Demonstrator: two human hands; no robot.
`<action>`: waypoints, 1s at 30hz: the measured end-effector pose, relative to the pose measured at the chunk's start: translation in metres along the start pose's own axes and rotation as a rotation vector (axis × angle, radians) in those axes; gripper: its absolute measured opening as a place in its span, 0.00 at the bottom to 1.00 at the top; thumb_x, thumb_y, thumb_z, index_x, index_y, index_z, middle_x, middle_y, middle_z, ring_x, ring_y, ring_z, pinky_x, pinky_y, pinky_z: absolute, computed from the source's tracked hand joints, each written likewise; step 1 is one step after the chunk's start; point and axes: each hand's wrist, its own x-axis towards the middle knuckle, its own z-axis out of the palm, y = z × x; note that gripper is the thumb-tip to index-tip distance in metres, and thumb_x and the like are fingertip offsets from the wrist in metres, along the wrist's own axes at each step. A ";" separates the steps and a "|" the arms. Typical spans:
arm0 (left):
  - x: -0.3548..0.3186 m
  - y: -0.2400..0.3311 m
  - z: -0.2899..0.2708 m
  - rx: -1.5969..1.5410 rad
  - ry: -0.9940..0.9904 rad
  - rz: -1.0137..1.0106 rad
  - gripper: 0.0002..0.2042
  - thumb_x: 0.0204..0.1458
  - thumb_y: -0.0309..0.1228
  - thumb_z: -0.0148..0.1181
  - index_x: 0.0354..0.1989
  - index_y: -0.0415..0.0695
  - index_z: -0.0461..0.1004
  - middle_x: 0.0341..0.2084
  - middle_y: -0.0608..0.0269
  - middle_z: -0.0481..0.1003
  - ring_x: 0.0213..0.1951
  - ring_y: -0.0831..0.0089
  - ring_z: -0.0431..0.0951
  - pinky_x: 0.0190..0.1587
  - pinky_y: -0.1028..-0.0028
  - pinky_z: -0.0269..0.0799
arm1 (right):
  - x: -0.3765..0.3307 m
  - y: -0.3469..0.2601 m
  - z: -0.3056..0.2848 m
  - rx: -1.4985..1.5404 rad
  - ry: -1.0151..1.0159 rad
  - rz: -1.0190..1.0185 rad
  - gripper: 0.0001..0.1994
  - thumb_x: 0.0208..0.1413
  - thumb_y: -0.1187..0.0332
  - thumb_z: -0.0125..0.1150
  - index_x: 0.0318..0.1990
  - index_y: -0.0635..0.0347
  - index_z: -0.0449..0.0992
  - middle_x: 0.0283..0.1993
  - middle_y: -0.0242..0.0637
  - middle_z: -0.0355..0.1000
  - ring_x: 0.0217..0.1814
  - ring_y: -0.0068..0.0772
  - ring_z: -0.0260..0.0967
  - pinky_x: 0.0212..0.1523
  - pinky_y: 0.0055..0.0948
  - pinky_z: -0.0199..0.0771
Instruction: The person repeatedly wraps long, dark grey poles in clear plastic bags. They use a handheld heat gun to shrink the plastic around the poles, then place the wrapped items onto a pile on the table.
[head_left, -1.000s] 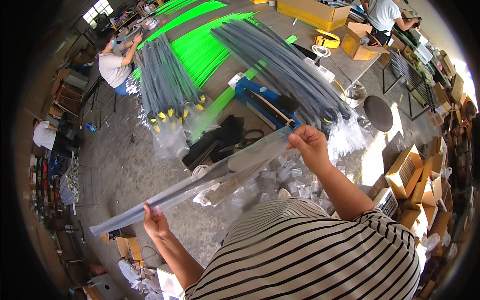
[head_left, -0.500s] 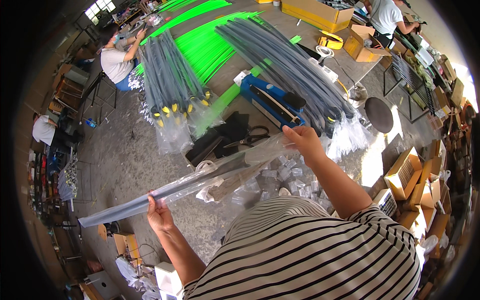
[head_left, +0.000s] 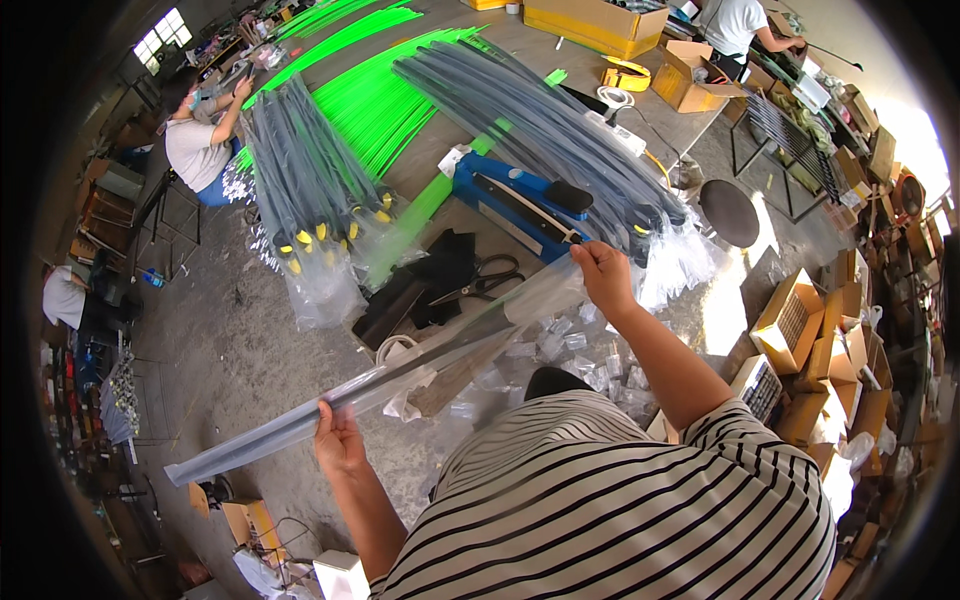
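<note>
Head: strip [head_left: 430, 350] inside clear sleeve [head_left: 540, 290]

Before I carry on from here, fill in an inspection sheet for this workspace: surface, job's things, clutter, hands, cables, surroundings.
Surface: table bears bagged grey bundles, bright green strips and a blue device.
Job's things: one long clear plastic sleeve, held aslant, its left end lower in the picture.
Clutter: scissors beside black sheets; small clear packets on the floor.
Hands: left hand grips the sleeve partway along; right hand pinches its right end between the fingers.
Cables: white coiled cable on the table; yellow cord near the right-hand bundle.
Surroundings: co-workers at left and upper right; open cardboard boxes at right.
</note>
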 end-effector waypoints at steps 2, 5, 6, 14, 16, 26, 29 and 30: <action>0.001 -0.019 0.013 -0.033 0.019 -0.061 0.09 0.47 0.26 0.55 0.36 0.38 0.68 0.34 0.58 0.73 0.39 0.70 0.74 0.42 0.72 0.72 | 0.016 0.016 -0.004 -0.043 -0.010 -0.006 0.10 0.48 0.65 0.56 0.24 0.63 0.72 0.18 0.45 0.66 0.18 0.42 0.63 0.23 0.29 0.63; 0.003 -0.050 0.033 -0.080 0.014 -0.084 0.09 0.47 0.25 0.56 0.36 0.35 0.68 0.34 0.56 0.73 0.38 0.69 0.74 0.44 0.71 0.72 | 0.049 0.035 -0.011 -0.116 -0.027 -0.054 0.10 0.48 0.65 0.55 0.26 0.63 0.73 0.19 0.46 0.67 0.21 0.45 0.65 0.24 0.30 0.64; 0.003 -0.059 0.040 -0.097 0.021 -0.083 0.09 0.47 0.25 0.56 0.36 0.35 0.68 0.34 0.55 0.73 0.38 0.68 0.74 0.44 0.70 0.72 | 0.059 0.043 -0.012 -0.151 -0.028 -0.074 0.10 0.47 0.65 0.55 0.26 0.63 0.73 0.20 0.47 0.67 0.21 0.45 0.65 0.24 0.31 0.64; -0.005 -0.106 0.070 -0.122 0.147 -0.098 0.10 0.47 0.23 0.54 0.38 0.31 0.66 0.36 0.51 0.71 0.41 0.64 0.73 0.48 0.66 0.69 | 0.101 0.078 -0.031 -0.118 -0.170 -0.189 0.08 0.47 0.66 0.55 0.26 0.63 0.72 0.22 0.47 0.67 0.24 0.48 0.66 0.25 0.32 0.64; -0.019 -0.108 0.084 -0.122 0.169 -0.094 0.10 0.49 0.23 0.52 0.38 0.31 0.66 0.37 0.51 0.71 0.41 0.65 0.72 0.49 0.67 0.69 | 0.115 0.089 -0.026 -0.144 -0.174 -0.172 0.08 0.47 0.66 0.55 0.26 0.63 0.72 0.23 0.48 0.67 0.26 0.50 0.65 0.25 0.33 0.64; -0.023 -0.149 0.102 -0.215 0.171 -0.043 0.09 0.49 0.24 0.52 0.38 0.35 0.67 0.35 0.56 0.72 0.39 0.68 0.73 0.44 0.72 0.72 | 0.209 0.103 0.031 -0.253 -0.254 -0.317 0.13 0.49 0.56 0.51 0.29 0.55 0.73 0.25 0.47 0.69 0.30 0.50 0.66 0.30 0.40 0.64; -0.026 -0.155 0.099 -0.237 0.209 -0.070 0.09 0.49 0.24 0.52 0.38 0.35 0.68 0.35 0.56 0.72 0.38 0.68 0.74 0.43 0.72 0.73 | 0.212 0.106 0.036 -0.274 -0.272 -0.301 0.13 0.50 0.56 0.51 0.29 0.55 0.73 0.23 0.46 0.69 0.30 0.50 0.67 0.31 0.40 0.65; -0.029 -0.157 0.099 -0.247 0.232 -0.069 0.09 0.49 0.24 0.52 0.38 0.35 0.68 0.35 0.56 0.72 0.38 0.68 0.74 0.43 0.72 0.73 | 0.211 0.104 0.037 -0.286 -0.265 -0.296 0.12 0.50 0.56 0.51 0.31 0.55 0.73 0.25 0.46 0.69 0.31 0.50 0.67 0.31 0.40 0.65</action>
